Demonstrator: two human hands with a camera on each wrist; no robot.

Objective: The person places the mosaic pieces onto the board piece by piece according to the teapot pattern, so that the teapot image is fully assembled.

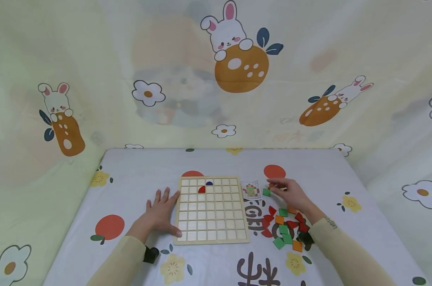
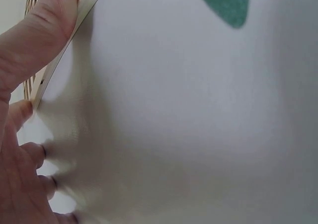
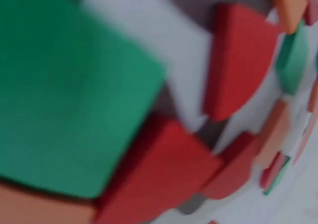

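A wooden grid board [image 1: 213, 242] lies on the table, with a red quarter-circle piece [image 1: 202, 190] and a blue half-circle piece [image 1: 209, 183] in its upper cells. My left hand [image 1: 160, 214] rests spread at its left side; in the left wrist view the thumb [image 2: 37, 40] touches the board's edge [image 2: 64, 50]. Right of the board, my right hand [image 1: 289, 194] pinches a small orange-red piece [image 1: 270, 186], mostly hidden by the fingers. A green square piece [image 1: 266, 192] lies just under that hand, beside a pattern card [image 1: 251, 190]. The right wrist view shows no hand.
A loose pile of green squares [image 1: 283, 229], orange squares [image 1: 297, 246] and red quarter-circles [image 1: 267, 233] spreads beneath my right forearm. Close up, the right wrist view shows a green square [image 3: 74, 95] and red pieces [image 3: 241, 60]. A printed cloth covers the table.
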